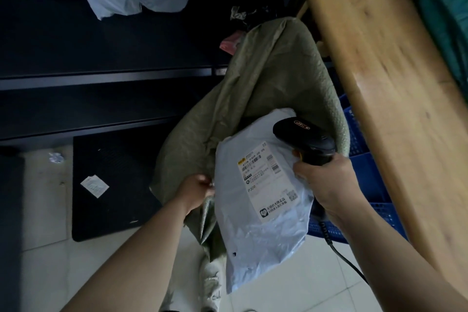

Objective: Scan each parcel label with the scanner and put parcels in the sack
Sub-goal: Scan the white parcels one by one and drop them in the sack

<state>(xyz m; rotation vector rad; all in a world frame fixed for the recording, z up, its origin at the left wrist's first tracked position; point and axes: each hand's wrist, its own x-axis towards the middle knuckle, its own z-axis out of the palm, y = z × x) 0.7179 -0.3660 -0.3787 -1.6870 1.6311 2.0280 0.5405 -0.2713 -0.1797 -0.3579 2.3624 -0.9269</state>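
Over the open mouth of the green woven sack (266,71) lies a grey poly-mailer parcel (255,230), its label (267,180) facing up. Its far end is across the opening and its near end hangs outside the rim toward the person. The left hand (197,191) grips the sack's near-left rim in curled fingers, holding the mouth open. The right hand (329,185) is wrapped round the handle of the black scanner (304,139). Its thumb seems to pin the parcel's right edge as well, though that pinch is partly hidden.

The step in hand looks like the drop into the sack. To do it well, the left hand should pull the rim outward and low, so the limp mailer slides in far end first instead of folding over the edge. The right hand should let go of the parcel only, keeping hold of the scanner.

Room is tight on the right. The wooden table (379,71) edge runs close beside the sack, and a blue crate (364,175) sits under it, just beside the right wrist. The scanner's coiled cable (339,251) trails below the forearm and could snag. On the left, dark shelving (101,78) stands well apart, with a black mat (114,185) on the floor between, so that side offers the freer swing.
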